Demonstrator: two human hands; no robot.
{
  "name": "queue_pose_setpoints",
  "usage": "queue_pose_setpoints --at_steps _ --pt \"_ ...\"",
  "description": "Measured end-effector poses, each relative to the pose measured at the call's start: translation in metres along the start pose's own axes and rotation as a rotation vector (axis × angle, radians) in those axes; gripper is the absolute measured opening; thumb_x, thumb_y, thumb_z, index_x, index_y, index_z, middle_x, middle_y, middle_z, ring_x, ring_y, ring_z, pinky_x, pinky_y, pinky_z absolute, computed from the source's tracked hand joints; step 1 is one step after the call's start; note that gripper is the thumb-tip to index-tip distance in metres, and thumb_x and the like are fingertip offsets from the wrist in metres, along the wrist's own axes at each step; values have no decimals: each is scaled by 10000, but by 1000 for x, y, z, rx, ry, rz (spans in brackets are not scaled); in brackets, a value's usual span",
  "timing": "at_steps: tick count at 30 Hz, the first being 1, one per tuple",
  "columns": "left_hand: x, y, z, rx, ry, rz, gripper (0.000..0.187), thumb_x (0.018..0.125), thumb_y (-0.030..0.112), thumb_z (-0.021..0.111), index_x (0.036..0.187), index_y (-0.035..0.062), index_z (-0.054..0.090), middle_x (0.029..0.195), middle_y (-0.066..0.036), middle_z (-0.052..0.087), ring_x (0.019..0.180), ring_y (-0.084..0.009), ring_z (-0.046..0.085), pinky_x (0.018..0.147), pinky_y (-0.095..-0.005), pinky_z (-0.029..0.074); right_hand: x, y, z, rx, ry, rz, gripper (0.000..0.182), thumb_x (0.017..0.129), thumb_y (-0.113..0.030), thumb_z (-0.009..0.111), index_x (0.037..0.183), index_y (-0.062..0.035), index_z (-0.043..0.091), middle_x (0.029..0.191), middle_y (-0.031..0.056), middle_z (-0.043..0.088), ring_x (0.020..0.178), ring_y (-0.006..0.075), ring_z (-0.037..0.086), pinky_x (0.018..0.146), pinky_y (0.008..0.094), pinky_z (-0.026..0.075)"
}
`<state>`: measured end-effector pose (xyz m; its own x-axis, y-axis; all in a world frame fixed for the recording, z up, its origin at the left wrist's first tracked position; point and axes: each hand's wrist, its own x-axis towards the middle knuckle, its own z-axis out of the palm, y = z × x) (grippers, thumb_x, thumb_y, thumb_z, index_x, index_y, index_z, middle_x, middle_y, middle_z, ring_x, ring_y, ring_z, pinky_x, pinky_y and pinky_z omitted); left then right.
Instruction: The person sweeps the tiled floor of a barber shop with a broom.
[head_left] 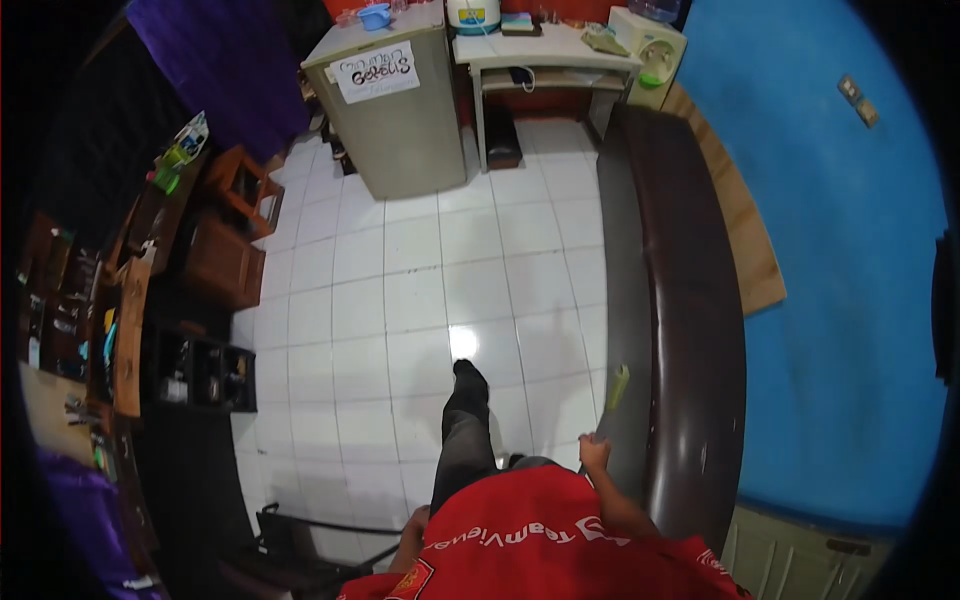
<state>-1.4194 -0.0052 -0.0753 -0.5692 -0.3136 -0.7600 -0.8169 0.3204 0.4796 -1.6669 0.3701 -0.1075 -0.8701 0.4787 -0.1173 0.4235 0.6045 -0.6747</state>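
Observation:
On the right side of the body, my right hand is closed round the lower part of a slim stick. The stick's pale green end points away from me, beside the long dark brown padded bench. My left hand hangs low at my left hip, partly hidden by the red shirt; its fingers are too small and dark to make out. One dark-clad leg reaches forward over the white tiled floor.
A small fridge and a white table stand at the far wall, near a water dispenser. Shelves, a brown wooden cabinet and a black rack line the left. A black frame is at the lower left.

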Motion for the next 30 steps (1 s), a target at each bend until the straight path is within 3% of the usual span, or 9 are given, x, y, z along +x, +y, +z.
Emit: queue_pose_setpoints --at_steps 2,8,10,13,16,23,27,29,30 --pt "42 16 -28 -202 -47 -142 301 853 294 463 1067 95 534 942 -88 598 850 -222 575 727 -381 450 15 -35 -10 96 -201 293 284 659 -235 617 715 38 563 734 229 598 750 409 574 708 462 448" --pt "194 113 -151 -931 77 -512 219 840 233 459 1017 110 495 973 -102 584 813 -244 583 675 -416 455 60 -148 -8 -69 -83 330 221 636 -206 655 693 -15 561 737 175 585 759 307 582 745 412 443" --pt "250 165 -184 -717 144 -385 216 824 206 468 991 76 512 895 -113 599 727 -256 591 617 -421 462 85 -148 21 57 -46 173 181 663 -174 665 617 -35 558 503 71 519 482 183 533 491 366 437" --pt "376 205 -230 -36 -106 -121 188 810 234 509 817 50 548 712 -82 569 633 -196 551 515 -347 436 106 -146 52 51 -317 66 213 725 -188 676 650 -24 562 483 38 515 469 150 531 454 305 424" --pt "478 308 -239 206 123 181 267 782 239 518 933 25 573 756 -66 597 575 -170 527 479 -312 419 116 -253 42 86 -334 82 323 737 -342 676 693 -35 582 559 78 572 534 212 571 529 357 452" --pt "444 598 -211 -419 -161 336 279 861 259 499 1083 92 522 945 -50 603 836 -159 580 638 -286 461 204 -256 109 -24 -505 419 428 708 -469 640 772 -46 620 707 135 632 673 270 622 592 389 463" --pt "472 603 -190 -76 -276 425 339 815 251 548 1071 29 547 913 -77 619 788 -159 586 656 -285 473 275 -223 157 -173 -675 283 464 685 -513 627 793 -61 624 762 153 642 729 311 626 634 421 468" --pt "476 590 -202 364 -355 173 403 786 333 570 1058 36 579 880 -129 632 803 -182 591 739 -308 473 305 -215 172 -243 -739 311 464 684 -511 628 791 -60 623 767 156 642 735 316 624 638 421 468" --pt "492 575 -216 587 -346 348 364 786 317 563 1026 45 590 874 -131 632 775 -196 595 714 -328 475 323 -218 175 -255 -745 338 464 683 -510 629 790 -59 622 770 157 642 738 319 623 640 422 468"
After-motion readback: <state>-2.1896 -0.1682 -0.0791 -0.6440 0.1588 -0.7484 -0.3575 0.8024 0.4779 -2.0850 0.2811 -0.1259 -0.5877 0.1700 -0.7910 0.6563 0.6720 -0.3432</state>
